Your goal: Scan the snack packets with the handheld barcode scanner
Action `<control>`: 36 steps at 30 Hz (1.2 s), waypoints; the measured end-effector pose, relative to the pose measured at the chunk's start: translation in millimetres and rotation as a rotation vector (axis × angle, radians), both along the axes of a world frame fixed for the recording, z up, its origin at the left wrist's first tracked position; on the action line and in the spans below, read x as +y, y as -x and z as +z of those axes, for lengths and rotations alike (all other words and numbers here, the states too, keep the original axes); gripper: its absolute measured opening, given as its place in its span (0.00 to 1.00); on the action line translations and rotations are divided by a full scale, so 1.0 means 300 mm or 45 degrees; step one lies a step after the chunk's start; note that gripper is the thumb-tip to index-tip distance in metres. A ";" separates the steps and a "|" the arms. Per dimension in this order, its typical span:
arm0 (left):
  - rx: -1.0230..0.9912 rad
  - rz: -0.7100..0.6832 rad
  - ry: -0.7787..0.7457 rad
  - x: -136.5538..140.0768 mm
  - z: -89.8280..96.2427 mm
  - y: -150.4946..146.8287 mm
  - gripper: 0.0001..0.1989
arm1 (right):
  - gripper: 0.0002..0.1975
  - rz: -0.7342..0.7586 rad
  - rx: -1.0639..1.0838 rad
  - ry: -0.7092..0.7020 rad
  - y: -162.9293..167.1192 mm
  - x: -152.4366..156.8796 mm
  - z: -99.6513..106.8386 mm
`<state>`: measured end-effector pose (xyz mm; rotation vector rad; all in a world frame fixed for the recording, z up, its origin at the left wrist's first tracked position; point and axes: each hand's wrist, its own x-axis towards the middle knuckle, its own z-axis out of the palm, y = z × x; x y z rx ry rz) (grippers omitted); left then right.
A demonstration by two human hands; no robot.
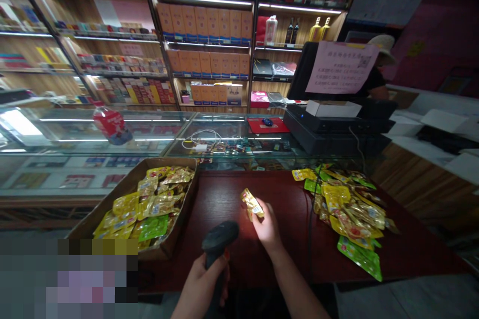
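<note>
My left hand (pixel 205 279) is wrapped round the handle of a dark barcode scanner (pixel 220 237), whose head tilts toward the right. In my right hand (pixel 267 227) a small gold snack packet (pixel 252 203) is pinched above the dark red table (pixel 220 189). A faint reddish glow shows near the packet. On the left, a cardboard box (pixel 175 246) holds many yellow, gold and green packets (pixel 153 204). To the right of my right hand lies a loose pile of similar packets (pixel 352 204), with a green packet (pixel 361 256) at its near edge.
A black cable (pixel 311 219) runs across the table beside the pile. Behind stands a glass counter (pixel 232 132) with a red bottle (pixel 111 122), a white cable (pixel 202 139) and a monitor (pixel 303 72) bearing a paper sign. A person in a hat (pixel 383 47) is behind it.
</note>
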<state>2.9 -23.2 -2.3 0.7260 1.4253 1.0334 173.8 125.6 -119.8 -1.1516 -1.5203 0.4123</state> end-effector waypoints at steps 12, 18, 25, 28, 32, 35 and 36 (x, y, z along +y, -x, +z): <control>-0.007 0.042 -0.082 0.075 -0.044 -0.040 0.22 | 0.26 0.129 0.245 0.225 0.001 -0.004 0.009; 0.384 -0.078 -0.294 0.023 0.033 -0.009 0.10 | 0.28 0.151 0.812 0.399 -0.019 0.005 0.063; 0.628 -0.264 -0.464 0.000 0.083 0.006 0.08 | 0.24 0.125 0.739 0.423 -0.034 -0.019 0.103; 0.671 -0.274 -0.454 0.005 0.079 0.011 0.07 | 0.23 0.106 0.650 0.351 -0.030 -0.023 0.093; 0.677 -0.298 -0.422 0.010 0.077 0.009 0.06 | 0.23 0.102 0.588 0.355 -0.027 -0.023 0.089; 0.656 -0.296 -0.423 0.020 0.072 0.001 0.05 | 0.24 0.129 0.568 0.371 -0.024 -0.029 0.095; 0.647 -0.299 -0.427 0.025 0.068 -0.003 0.05 | 0.24 0.134 0.559 0.378 -0.022 -0.032 0.097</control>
